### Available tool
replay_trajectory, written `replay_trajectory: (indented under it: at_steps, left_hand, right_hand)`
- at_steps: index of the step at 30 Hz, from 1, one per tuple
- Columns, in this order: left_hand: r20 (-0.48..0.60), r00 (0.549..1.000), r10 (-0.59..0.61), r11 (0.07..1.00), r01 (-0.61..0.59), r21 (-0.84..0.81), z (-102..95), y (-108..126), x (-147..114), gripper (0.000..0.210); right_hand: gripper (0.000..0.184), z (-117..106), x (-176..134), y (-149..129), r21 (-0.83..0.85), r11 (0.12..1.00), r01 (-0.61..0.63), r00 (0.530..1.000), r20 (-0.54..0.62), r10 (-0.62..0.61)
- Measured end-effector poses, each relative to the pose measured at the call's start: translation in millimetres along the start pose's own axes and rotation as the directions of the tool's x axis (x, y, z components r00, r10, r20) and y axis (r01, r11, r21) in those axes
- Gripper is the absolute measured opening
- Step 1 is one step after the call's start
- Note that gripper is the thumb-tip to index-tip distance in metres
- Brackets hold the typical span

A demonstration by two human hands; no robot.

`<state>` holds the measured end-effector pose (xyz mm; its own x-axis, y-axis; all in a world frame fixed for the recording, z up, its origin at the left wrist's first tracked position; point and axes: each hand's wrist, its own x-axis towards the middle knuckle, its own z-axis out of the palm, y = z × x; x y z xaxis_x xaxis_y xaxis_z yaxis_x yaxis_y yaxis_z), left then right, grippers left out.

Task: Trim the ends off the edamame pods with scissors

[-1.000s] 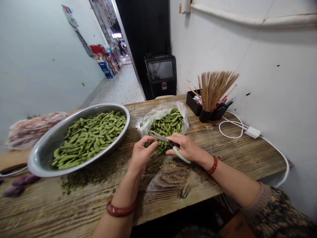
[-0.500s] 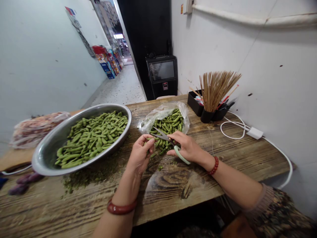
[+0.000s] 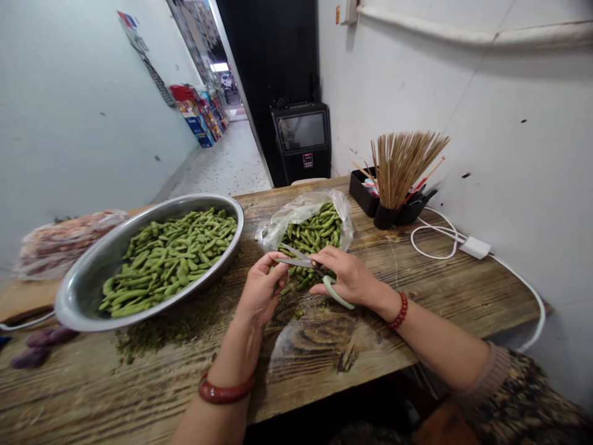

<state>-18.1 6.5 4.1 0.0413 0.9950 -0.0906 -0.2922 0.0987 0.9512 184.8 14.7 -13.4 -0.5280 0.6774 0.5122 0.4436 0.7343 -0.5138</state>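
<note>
My right hand (image 3: pixel 345 275) is closed around a pair of scissors (image 3: pixel 334 292) with pale green handles. Their blades are parted and point left, the tips at the fingers of my left hand (image 3: pixel 264 284). That hand is pinched on an edamame pod, mostly hidden by the fingers. Just behind both hands, a clear plastic bag (image 3: pixel 291 213) lies with its mouth toward me, full of green edamame pods (image 3: pixel 319 230). To the left stands a wide metal basin (image 3: pixel 76 303) with a large heap of edamame pods (image 3: pixel 173 256) in it.
Green trimmings (image 3: pixel 157 340) litter the wooden table (image 3: pixel 324 383) below the basin. Dark purple pieces (image 3: pixel 34 355) and a bagged pinkish bundle (image 3: pixel 69 238) lie far left. Bamboo skewers (image 3: pixel 405 167) stand in a black holder (image 3: pixel 386 216) at right, near a white cable with an adapter (image 3: pixel 475 247).
The scissor blades have opened wider at my left fingertips. Both hands stay in nearly the same place, and the whole view has shifted slightly.
</note>
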Motion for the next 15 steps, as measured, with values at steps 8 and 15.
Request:
replay_trajectory:
  at_steps: [8, 15]
  left_hand:
    - [0.012, 1.000, -0.016, 0.999, 0.017, -0.030, -0.6, -0.7, -0.1, 0.027]
    - [0.025, 0.999, -0.047, 0.998, 0.048, -0.031, 0.1, 0.9, -1.3, 0.025]
  right_hand:
    - [0.051, -0.6, 0.0, -1.7, -0.012, 1.000, -0.006, 1.000, 0.001, 0.006]
    - [0.045, -0.5, 0.3, -0.4, -0.028, 1.000, -0.008, 1.000, -0.007, 0.007]
